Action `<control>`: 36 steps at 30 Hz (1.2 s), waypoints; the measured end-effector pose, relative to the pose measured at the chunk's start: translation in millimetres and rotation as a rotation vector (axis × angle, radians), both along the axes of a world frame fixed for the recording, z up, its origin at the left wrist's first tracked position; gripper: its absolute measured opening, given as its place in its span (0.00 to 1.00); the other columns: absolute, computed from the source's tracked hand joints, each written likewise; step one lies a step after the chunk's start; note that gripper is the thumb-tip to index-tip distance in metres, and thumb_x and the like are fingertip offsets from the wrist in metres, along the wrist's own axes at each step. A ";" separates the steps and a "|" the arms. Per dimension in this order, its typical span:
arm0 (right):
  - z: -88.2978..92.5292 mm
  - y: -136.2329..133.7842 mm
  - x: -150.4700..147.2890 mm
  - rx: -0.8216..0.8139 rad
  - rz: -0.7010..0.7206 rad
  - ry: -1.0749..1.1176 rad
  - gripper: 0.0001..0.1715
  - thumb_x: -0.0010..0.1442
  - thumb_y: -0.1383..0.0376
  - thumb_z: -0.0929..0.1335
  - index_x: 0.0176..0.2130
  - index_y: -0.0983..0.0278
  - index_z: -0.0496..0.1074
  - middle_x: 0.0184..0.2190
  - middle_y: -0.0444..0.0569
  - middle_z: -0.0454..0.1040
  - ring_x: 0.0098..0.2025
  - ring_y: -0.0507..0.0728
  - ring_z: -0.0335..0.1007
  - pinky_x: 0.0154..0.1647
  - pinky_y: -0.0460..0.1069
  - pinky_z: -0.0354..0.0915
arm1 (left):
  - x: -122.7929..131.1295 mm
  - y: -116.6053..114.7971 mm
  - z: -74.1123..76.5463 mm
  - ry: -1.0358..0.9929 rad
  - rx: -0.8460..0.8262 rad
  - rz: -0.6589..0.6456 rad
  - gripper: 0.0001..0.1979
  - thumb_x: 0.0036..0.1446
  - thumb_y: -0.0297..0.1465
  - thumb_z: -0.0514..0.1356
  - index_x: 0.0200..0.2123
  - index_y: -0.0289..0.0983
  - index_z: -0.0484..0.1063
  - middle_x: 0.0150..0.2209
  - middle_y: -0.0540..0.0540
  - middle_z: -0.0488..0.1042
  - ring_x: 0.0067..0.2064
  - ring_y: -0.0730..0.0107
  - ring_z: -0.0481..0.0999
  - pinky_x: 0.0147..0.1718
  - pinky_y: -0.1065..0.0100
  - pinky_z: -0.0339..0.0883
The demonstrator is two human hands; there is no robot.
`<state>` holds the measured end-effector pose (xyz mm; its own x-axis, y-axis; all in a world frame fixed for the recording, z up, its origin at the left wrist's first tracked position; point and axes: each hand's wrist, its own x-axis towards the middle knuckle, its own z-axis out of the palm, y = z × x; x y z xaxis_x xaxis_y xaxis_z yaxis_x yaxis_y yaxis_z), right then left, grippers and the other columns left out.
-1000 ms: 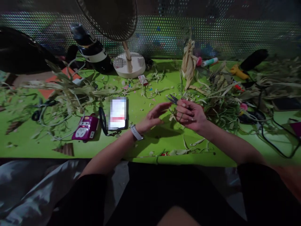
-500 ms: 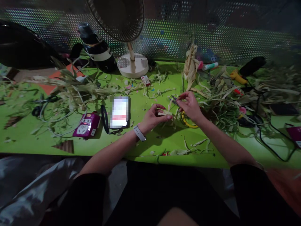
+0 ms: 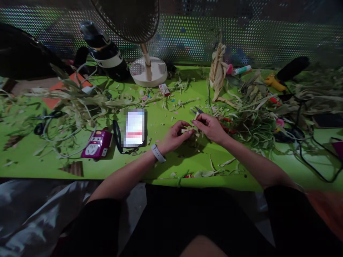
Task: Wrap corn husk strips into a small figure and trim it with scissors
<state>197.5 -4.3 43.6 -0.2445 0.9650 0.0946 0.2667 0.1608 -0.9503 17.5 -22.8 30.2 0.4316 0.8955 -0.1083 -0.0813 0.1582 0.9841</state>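
My left hand (image 3: 178, 135), with a pale watch band on its wrist, pinches a small frayed piece of corn husk (image 3: 197, 135) between thumb and fingers. My right hand (image 3: 210, 127) meets it from the other side, its fingertips closed on a thin husk strip (image 3: 197, 115) at the same piece. Just beyond the right hand, dark pointed blades (image 3: 198, 110) lie on the green table. Red handles (image 3: 226, 123) show behind that hand; whether they belong to the blades is hidden. Loose ends of husk hang below my fingers.
A phone (image 3: 134, 128) and a purple power socket (image 3: 97, 144) lie to the left. Behind stand a fan (image 3: 148, 73) and a dark bottle (image 3: 107, 59). Husk heaps (image 3: 254, 121) cover the right side. A husk bundle (image 3: 217, 71) lies near a marker (image 3: 241, 70).
My right hand has moved slightly left and down, onto the husk piece at my left hand. A yellow loop below it is out of sight, and red handles now show.
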 end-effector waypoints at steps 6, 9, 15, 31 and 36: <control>3.4 -2.6 1.5 0.039 -0.009 -0.070 0.15 0.59 0.55 0.67 0.29 0.62 0.65 0.24 0.41 0.64 0.27 0.51 0.58 0.29 0.48 0.55 | 1.2 -2.4 -0.6 0.012 0.086 0.033 0.20 0.50 0.38 0.67 0.41 0.37 0.65 0.28 0.52 0.71 0.27 0.77 0.72 0.26 0.74 0.65; 5.0 -5.1 5.1 0.175 0.019 -0.235 0.12 0.61 0.55 0.66 0.33 0.62 0.66 0.28 0.44 0.67 0.30 0.53 0.61 0.33 0.49 0.56 | 2.1 -2.0 2.1 -0.076 0.057 0.062 0.21 0.51 0.39 0.67 0.44 0.37 0.65 0.33 0.49 0.74 0.32 0.74 0.76 0.33 0.71 0.72; 1.4 -8.3 8.3 0.289 0.165 -0.398 0.14 0.66 0.55 0.60 0.35 0.60 0.66 0.30 0.47 0.68 0.32 0.56 0.63 0.34 0.51 0.56 | 0.6 -4.0 6.0 -0.096 0.052 0.097 0.21 0.53 0.41 0.65 0.45 0.37 0.65 0.29 0.51 0.74 0.28 0.74 0.75 0.30 0.70 0.72; 0.6 -8.7 9.9 0.304 0.220 -0.356 0.27 0.65 0.44 0.55 0.37 0.60 0.68 0.29 0.48 0.69 0.30 0.56 0.62 0.32 0.50 0.57 | 0.6 -4.9 5.4 -0.077 0.122 0.204 0.18 0.50 0.44 0.66 0.31 0.37 0.66 0.27 0.51 0.72 0.27 0.76 0.72 0.25 0.72 0.69; 1.6 -9.2 6.6 0.267 0.139 -0.292 0.25 0.64 0.44 0.57 0.36 0.60 0.67 0.28 0.46 0.69 0.30 0.55 0.63 0.32 0.49 0.57 | 2.3 -4.9 3.2 -0.112 0.158 0.281 0.18 0.52 0.45 0.65 0.33 0.37 0.67 0.29 0.50 0.73 0.29 0.77 0.72 0.29 0.72 0.70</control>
<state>204.1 -13.5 45.2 -0.4241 0.8721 0.2440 0.4775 0.4443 -0.7581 19.8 -27.8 33.4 0.1674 0.9830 0.0753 -0.2089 -0.0393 0.9772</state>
